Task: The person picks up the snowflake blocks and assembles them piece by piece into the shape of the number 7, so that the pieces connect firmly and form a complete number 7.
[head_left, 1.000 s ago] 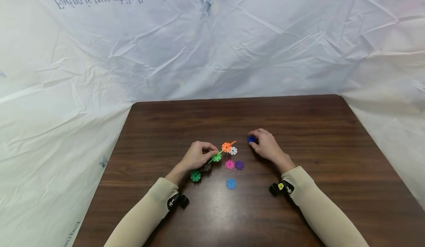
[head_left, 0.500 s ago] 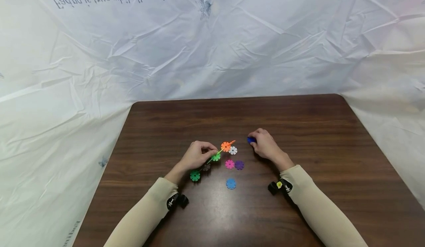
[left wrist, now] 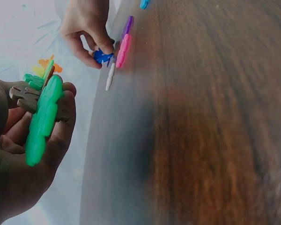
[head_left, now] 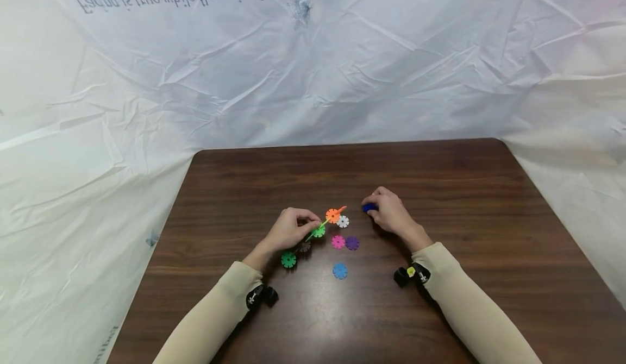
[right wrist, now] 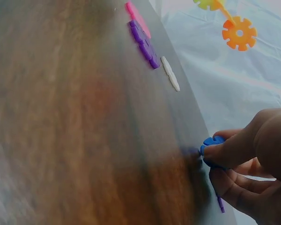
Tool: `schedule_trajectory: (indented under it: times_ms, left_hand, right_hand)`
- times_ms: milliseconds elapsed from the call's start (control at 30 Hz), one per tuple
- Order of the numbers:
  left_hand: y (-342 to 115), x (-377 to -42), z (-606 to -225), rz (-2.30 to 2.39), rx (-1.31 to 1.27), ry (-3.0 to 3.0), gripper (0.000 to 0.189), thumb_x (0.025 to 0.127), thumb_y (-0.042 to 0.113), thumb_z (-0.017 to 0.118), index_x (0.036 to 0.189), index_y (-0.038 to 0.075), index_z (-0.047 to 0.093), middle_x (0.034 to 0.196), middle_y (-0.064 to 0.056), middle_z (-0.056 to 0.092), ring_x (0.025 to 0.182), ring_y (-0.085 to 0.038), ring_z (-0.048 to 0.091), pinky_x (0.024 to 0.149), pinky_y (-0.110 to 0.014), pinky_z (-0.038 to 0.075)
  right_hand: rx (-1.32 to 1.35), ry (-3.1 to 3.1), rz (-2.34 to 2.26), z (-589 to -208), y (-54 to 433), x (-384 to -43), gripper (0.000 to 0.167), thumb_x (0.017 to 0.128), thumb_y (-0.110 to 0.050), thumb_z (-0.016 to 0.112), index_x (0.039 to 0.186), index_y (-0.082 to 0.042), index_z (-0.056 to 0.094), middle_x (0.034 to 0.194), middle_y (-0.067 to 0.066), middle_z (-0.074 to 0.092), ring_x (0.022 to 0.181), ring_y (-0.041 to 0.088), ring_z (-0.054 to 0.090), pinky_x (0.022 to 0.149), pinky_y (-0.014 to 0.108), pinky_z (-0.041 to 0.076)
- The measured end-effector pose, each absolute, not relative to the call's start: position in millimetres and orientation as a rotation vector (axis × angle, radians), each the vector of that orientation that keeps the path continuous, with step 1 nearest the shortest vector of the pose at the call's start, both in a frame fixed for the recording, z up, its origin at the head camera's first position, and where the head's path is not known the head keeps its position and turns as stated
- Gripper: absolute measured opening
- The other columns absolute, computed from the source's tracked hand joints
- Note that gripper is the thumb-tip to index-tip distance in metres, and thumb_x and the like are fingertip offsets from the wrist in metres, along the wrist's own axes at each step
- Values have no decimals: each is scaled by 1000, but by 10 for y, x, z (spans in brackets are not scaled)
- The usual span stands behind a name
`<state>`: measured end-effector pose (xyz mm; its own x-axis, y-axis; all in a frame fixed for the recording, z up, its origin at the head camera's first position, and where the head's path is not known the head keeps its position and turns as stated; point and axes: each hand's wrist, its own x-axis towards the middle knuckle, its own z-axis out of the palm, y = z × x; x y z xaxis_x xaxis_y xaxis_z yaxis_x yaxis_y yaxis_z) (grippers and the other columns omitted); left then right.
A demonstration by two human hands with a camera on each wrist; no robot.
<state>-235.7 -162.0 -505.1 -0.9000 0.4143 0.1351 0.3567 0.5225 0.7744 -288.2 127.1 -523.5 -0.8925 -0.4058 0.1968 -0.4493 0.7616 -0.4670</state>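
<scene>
My left hand (head_left: 287,230) grips a chain of interlocked notched plastic discs (left wrist: 43,123). In the left wrist view its dark green disc is nearest, with a brown disc (left wrist: 24,97), light green and yellow pieces behind. At the chain's far end is an orange disc (head_left: 332,215), which overlaps a white disc (head_left: 343,221) in the head view. Thumb and fingers of my right hand (head_left: 393,213) pinch a blue notched disc (right wrist: 213,141) just right of the white one. The fingers hide part of the blue disc. A thin purple piece (right wrist: 220,204) shows below this hand.
Pink (head_left: 338,242) and purple (head_left: 352,243) discs lie side by side on the brown wooden table (head_left: 440,309). A light blue disc (head_left: 340,270) lies nearer the person. Behind the table hangs a wrinkled white sheet (head_left: 342,81).
My right hand has shifted slightly left with the blue disc, nearer the orange end of the chain. The left hand and the chain stay almost still; the loose discs have not moved.
</scene>
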Motion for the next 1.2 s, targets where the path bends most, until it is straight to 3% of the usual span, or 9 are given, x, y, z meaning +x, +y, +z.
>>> schedule_trajectory:
  times_ms: [333, 667, 933, 1200]
  left_hand:
    - [-1613, -2330, -5033, 1358, 682, 2656, 10, 94, 20, 67, 92, 15, 76, 82, 4, 72, 74, -20, 67, 65, -24, 52]
    - [-1599, -2291, -5036, 1347, 655, 2650, 9, 93, 20, 68, 92, 16, 76, 81, 5, 71, 74, -15, 66, 65, -25, 52]
    - [-1594, -2290, -5038, 1363, 675, 2624, 10, 94, 20, 67, 93, 13, 75, 82, 1, 72, 77, -26, 69, 66, -24, 53]
    - [-1591, -2295, -5037, 1345, 673, 2635, 10, 94, 21, 67, 93, 15, 76, 82, 4, 72, 73, -15, 67, 65, -24, 53]
  right_hand:
    - [716, -2840, 941, -5186, 1264, -2855, 20, 91, -7, 66, 109, -9, 73, 97, 8, 69, 87, 24, 65, 76, 42, 54]
    - [633, -2698, 1313, -5118, 1205, -2817, 11, 88, -14, 73, 100, -14, 73, 80, 0, 68, 63, 11, 63, 54, 27, 51]
    - [667, -2612, 1423, -5057, 1168, -2794, 15, 90, -18, 72, 102, -11, 76, 78, 1, 73, 60, 10, 64, 53, 27, 52]
    - [698, -2553, 1603, -5033, 1133, -2786, 20, 91, -19, 70, 105, -5, 75, 78, 4, 72, 62, 20, 66, 55, 28, 53]
